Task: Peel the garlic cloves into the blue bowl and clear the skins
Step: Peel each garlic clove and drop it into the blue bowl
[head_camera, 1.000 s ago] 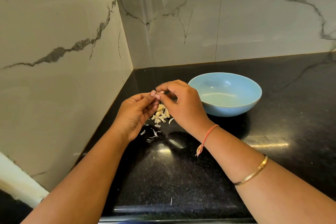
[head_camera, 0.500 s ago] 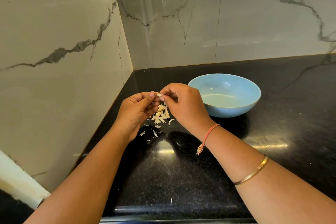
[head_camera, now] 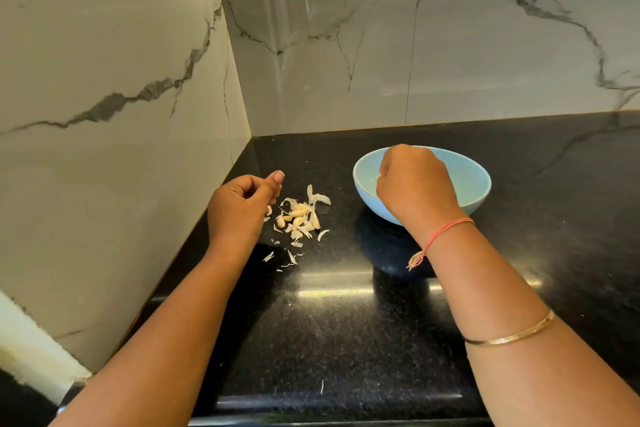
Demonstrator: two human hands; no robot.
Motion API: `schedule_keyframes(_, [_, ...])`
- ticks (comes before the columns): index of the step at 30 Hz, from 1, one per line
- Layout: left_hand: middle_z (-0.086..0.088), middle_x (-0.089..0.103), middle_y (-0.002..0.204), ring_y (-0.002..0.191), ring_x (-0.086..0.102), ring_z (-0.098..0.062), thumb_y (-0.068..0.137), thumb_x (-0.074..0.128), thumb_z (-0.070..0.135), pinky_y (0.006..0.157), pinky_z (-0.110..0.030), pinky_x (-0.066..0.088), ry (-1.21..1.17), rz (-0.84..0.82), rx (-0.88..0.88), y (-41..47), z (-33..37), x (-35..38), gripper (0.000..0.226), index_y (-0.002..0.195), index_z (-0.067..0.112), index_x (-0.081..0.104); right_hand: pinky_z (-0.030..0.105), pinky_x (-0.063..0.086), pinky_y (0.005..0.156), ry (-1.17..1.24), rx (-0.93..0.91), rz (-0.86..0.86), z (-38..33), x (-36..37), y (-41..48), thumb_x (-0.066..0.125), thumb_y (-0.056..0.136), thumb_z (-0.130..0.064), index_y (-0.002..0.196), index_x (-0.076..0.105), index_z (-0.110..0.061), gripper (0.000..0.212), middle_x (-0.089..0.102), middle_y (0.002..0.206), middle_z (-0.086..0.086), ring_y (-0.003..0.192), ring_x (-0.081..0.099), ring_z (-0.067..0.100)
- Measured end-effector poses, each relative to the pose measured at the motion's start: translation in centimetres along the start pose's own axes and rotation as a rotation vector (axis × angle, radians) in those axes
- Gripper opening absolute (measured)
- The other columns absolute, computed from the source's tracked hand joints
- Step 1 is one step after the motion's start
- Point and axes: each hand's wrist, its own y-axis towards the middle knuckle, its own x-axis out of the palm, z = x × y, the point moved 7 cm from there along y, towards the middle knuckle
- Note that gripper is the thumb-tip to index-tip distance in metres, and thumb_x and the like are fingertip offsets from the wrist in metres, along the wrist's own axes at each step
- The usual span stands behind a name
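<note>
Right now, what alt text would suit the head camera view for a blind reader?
A person's right hand, fingers curled, is over a light blue round bowl on a glossy black stone counter. The left hand hovers loosely curled beside a small pile of pale garlic cloves and papery skins.

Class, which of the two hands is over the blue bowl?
The right hand, red thread on its wrist, is over the blue bowl; the left hand is beside the garlic pile.

Head camera: worn on my head, wide-angle.
Facing: forward and down, into the counter (head_camera: pixel 346 329) corner.
Nearness: close; my left hand (head_camera: pixel 239 208) and right hand (head_camera: pixel 415 184) sit mid-frame.
</note>
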Motion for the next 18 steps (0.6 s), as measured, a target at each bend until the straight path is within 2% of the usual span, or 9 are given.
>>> schedule_keyframes(5, [0.003,0.068,0.076,0.073,0.061,-0.013,0.086,0.065,0.033,0.082,-0.041,0.055,0.038,-0.045,-0.003,0.0,-0.4,0.4,0.017,0.071,0.026,0.066,0.037,0.048,0.084,-0.04,0.042,-0.065,0.4,0.8,-0.1,0.055,0.092,-0.02,0.124,0.057,-0.012,0.032,0.061,0.114,0.015,0.103,0.058,0.032])
schedule_keyframes(9, [0.009,0.066,0.08,0.075,0.06,-0.006,0.086,0.067,0.022,0.078,-0.032,0.054,0.062,-0.093,0.016,0.1,-0.5,0.8,0.013,0.077,0.031,0.064,0.035,0.048,0.081,-0.017,0.017,-0.06,0.1,1.1,0.1,0.052,0.095,-0.024,0.122,0.058,-0.012,0.03,0.062,0.112,0.014,0.101,0.058,0.03])
schedule_keyframes(14, [0.009,0.066,0.086,0.081,0.061,-0.006,0.086,0.067,0.018,0.083,-0.033,0.054,0.08,-0.094,0.034,0.4,-0.7,0.7,0.015,0.081,0.032,0.063,0.027,0.043,0.073,0.206,-0.319,0.229,-3.1,-0.5,-1.2,0.049,0.095,-0.018,0.103,0.066,-0.01,0.021,0.066,0.099,0.008,0.089,0.059,0.023])
schedule_keyframes(16, [0.01,0.066,0.086,0.081,0.061,-0.006,0.086,0.067,0.017,0.082,-0.031,0.054,0.073,-0.085,0.042,0.4,-0.7,0.6,0.017,0.081,0.033,0.062,0.029,0.047,0.075,0.275,-0.443,0.224,-4.6,0.1,-1.9,0.053,0.093,-0.014,0.099,0.068,-0.009,0.017,0.067,0.095,0.008,0.087,0.06,0.022])
schedule_keyframes(18, [0.011,0.066,0.086,0.08,0.061,-0.004,0.086,0.067,0.017,0.079,-0.029,0.053,0.072,-0.081,0.048,0.4,-0.8,0.6,0.017,0.081,0.033,0.062,0.031,0.049,0.076,0.271,-0.523,0.132,-5.8,1.8,-2.2,0.051,0.093,-0.013,0.1,0.068,-0.009,0.018,0.066,0.096,0.007,0.088,0.06,0.021])
